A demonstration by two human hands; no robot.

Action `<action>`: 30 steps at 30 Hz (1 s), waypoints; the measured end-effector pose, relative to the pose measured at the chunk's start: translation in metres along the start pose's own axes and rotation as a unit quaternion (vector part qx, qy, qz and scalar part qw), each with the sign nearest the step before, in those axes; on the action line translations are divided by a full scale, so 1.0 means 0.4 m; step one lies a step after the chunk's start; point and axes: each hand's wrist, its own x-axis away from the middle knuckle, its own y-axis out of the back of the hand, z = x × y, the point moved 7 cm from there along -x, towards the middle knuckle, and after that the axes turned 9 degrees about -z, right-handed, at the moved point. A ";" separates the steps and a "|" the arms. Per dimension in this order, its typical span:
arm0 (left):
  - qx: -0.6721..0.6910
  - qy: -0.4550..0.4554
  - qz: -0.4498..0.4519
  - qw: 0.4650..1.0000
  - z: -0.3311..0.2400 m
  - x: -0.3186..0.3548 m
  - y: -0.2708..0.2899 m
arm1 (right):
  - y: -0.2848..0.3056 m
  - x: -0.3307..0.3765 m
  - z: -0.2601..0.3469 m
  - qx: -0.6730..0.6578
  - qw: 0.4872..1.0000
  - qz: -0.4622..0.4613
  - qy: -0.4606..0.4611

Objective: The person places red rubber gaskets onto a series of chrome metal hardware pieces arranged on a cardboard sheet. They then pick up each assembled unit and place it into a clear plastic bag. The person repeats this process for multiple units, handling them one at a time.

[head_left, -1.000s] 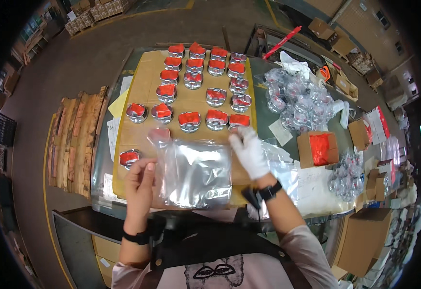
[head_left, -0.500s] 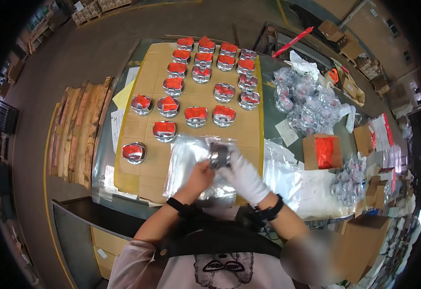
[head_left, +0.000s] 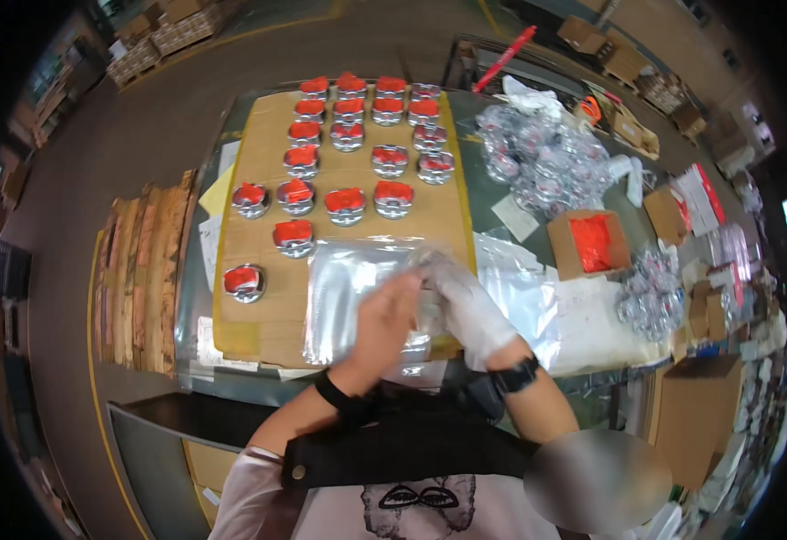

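My bare left hand [head_left: 384, 319] and my white-gloved right hand [head_left: 467, 304] meet over a clear plastic bag [head_left: 344, 292] that lies on the near end of a cardboard sheet [head_left: 263, 328]. Both hands grip the bag's right side. The bag bulges and blurs at my fingertips, and I cannot tell what is inside. Several round metal parts with red inserts [head_left: 346, 204] stand in rows on the cardboard beyond the bag. One part [head_left: 244, 282] sits alone at the near left.
A heap of bagged metal parts [head_left: 546, 162] lies at the far right, with a smaller heap [head_left: 650, 292] nearer. Between them stands a small open box with red pieces [head_left: 589, 243]. Flat clear bags [head_left: 524, 292] lie right of my hands. Wooden pallets [head_left: 141, 270] stand left.
My hands were apart, the left holding the bag and the right reaching to the parts. They came together with a round metal part and now press close over the bag.
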 end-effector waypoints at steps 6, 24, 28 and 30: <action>0.148 0.115 0.099 0.977 0.047 -0.084 -0.091 | 0.152 0.077 -0.051 0.226 0.970 -0.085 0.007; -0.511 -0.260 0.070 0.816 0.092 0.028 -0.175 | 0.103 0.046 -0.062 0.573 0.763 0.076 0.290; -0.360 -0.274 0.142 0.880 0.094 0.001 -0.172 | 0.162 0.038 -0.073 0.613 0.744 0.050 0.262; -0.310 -0.267 0.075 0.909 0.018 0.006 -0.138 | 0.262 0.066 -0.090 0.453 0.864 0.022 0.220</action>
